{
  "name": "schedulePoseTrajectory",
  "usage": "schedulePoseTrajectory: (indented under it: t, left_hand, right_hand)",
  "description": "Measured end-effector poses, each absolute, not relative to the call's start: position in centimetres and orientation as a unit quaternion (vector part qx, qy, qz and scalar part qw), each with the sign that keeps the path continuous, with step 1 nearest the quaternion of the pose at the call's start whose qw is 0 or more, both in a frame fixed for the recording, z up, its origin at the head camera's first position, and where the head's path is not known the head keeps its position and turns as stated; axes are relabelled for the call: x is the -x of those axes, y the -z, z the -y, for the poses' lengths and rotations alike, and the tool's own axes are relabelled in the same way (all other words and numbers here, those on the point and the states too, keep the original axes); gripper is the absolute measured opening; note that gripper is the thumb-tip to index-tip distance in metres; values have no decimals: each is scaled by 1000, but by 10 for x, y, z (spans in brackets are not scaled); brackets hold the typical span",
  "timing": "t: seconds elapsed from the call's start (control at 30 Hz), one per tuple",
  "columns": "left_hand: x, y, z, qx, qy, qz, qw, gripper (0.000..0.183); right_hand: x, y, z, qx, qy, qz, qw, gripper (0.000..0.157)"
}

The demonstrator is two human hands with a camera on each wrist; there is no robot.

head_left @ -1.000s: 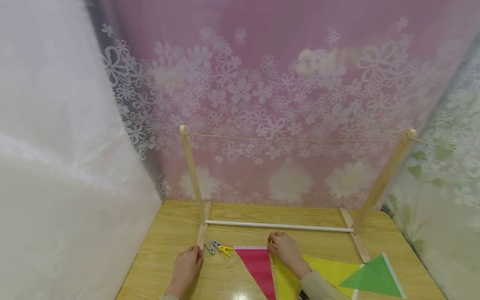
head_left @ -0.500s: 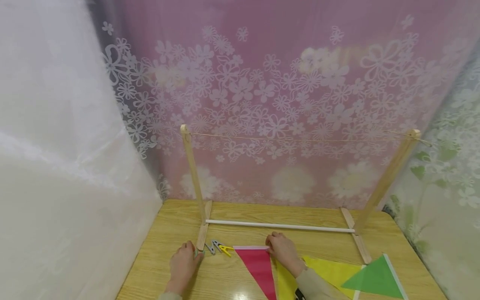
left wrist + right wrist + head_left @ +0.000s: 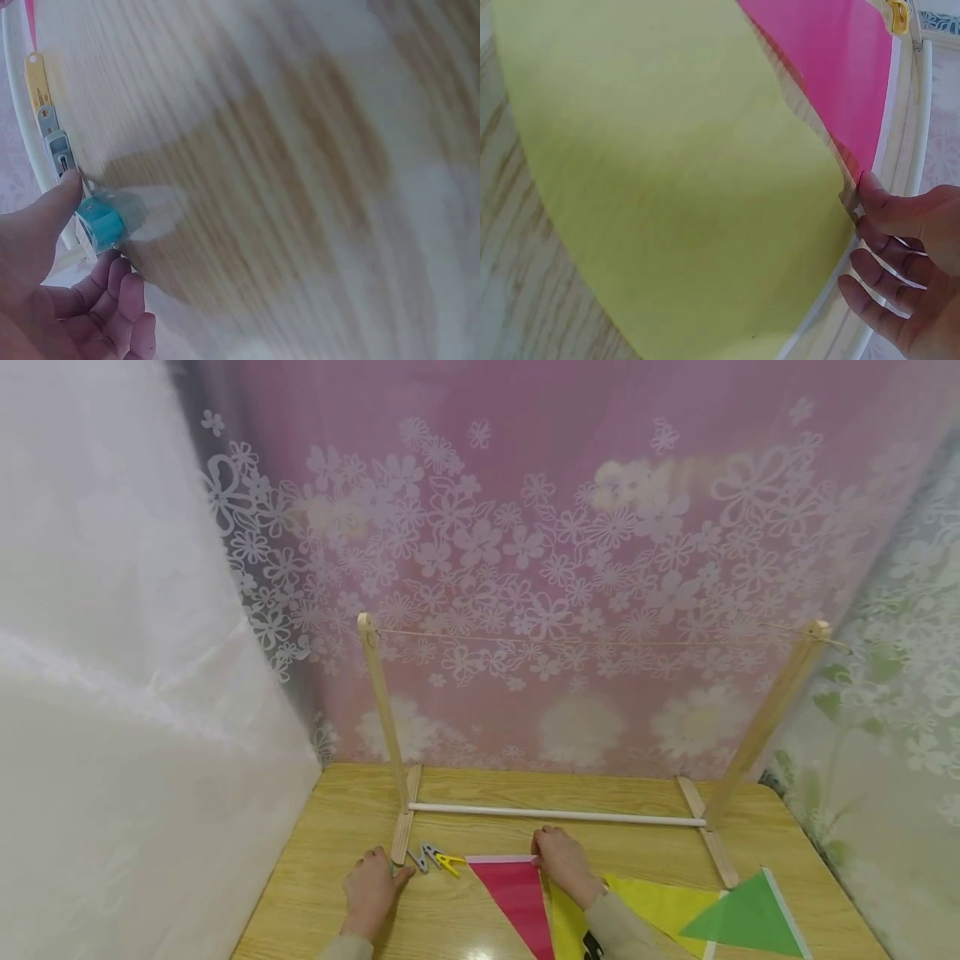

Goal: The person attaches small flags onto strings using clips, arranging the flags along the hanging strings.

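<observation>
My right hand point(image 3: 564, 862) has thumb and fingertips at the top right corner of a pink triangular pennant point(image 3: 513, 893), pinching it at its white edge. In the right wrist view, a large yellow pennant point(image 3: 682, 165) lies below the pink one, close to my fingers. My left hand point(image 3: 370, 891) is by the front end of the stand's left foot point(image 3: 402, 839), thumb spread from the fingers. Between them in the left wrist view sits a small teal plastic piece point(image 3: 101, 221), its kind unclear. Grey clothespins point(image 3: 431, 853) and a yellow clothespin point(image 3: 452, 864) lie right of that hand.
A wooden stand has a left post point(image 3: 383, 718), a right post point(image 3: 772, 727), a white crossbar point(image 3: 555, 815) and a thin string point(image 3: 592, 642) between the tops. A green pennant point(image 3: 746, 917) overlaps yellow cloth at right. Patterned curtains point(image 3: 480, 527) enclose the table point(image 3: 300, 893).
The left thumb and fingers have spread apart near the stand's foot, and more teal came into sight between them. The right hand has shifted slightly left along the pink pennant's corner.
</observation>
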State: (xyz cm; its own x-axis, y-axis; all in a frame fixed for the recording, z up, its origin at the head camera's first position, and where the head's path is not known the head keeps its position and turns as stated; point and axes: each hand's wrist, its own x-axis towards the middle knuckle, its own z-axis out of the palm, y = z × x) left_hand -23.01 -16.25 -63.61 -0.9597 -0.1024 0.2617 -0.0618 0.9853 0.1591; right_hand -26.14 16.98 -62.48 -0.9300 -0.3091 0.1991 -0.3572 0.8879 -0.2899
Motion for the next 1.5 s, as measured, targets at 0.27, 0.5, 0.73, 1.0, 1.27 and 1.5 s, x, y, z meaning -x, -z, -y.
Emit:
schedulePoseTrajectory:
  t: [0.27, 0.5, 0.73, 1.0, 1.27, 1.5]
  left_hand:
    - [231, 635, 159, -32, 60, 986, 153, 61]
    - [228, 628, 161, -37, 100, 987, 117, 51]
    - [224, 615, 173, -45, 184, 979, 79, 39]
    - [235, 589, 181, -31, 299, 954, 17, 35]
    - [250, 564, 179, -30, 474, 879, -33, 45]
    - [259, 544, 173, -33, 514, 856, -50, 50]
  right_hand:
    - [262, 625, -170, -186, -171, 964, 81, 26]
    - [263, 626, -178, -182, -201, 960, 74, 19]
    - [263, 616, -184, -176, -272, 942, 87, 13]
    - [268, 601, -185, -139, -358, 922, 54, 9]
    - [270, 575, -179, -116, -487, 865, 18, 7]
    - [275, 554, -176, -91, -546, 833, 18, 7]
